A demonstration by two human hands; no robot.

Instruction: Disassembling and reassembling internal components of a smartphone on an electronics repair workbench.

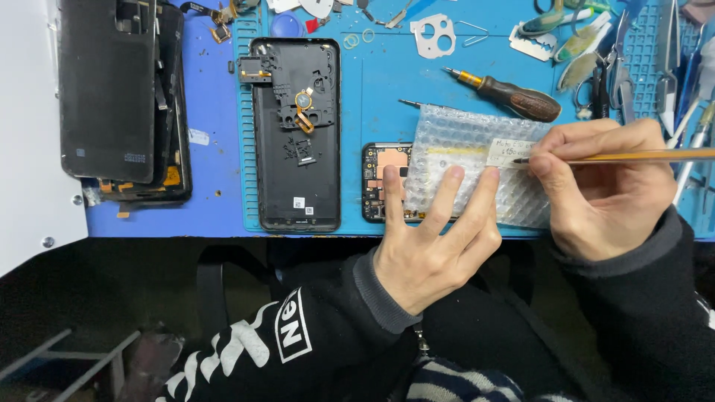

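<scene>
Blue repair mat [387,89] on the tabletop. Left hand [432,238], fingers spread flat, pins a bubble-wrap pouch [462,149] lying partly over an opened phone [383,182]. Right hand [603,186] grips a pencil [633,156], tip on the pouch's white label [509,152]. Pouch: light, soft, probably slippery; best held flat near the label.

Bubble-wrap pouch [477,164] clear plastic, paper label [509,151]; screwdriver [514,95] glossy wooden handle; mat [387,82] matt rubber.
</scene>
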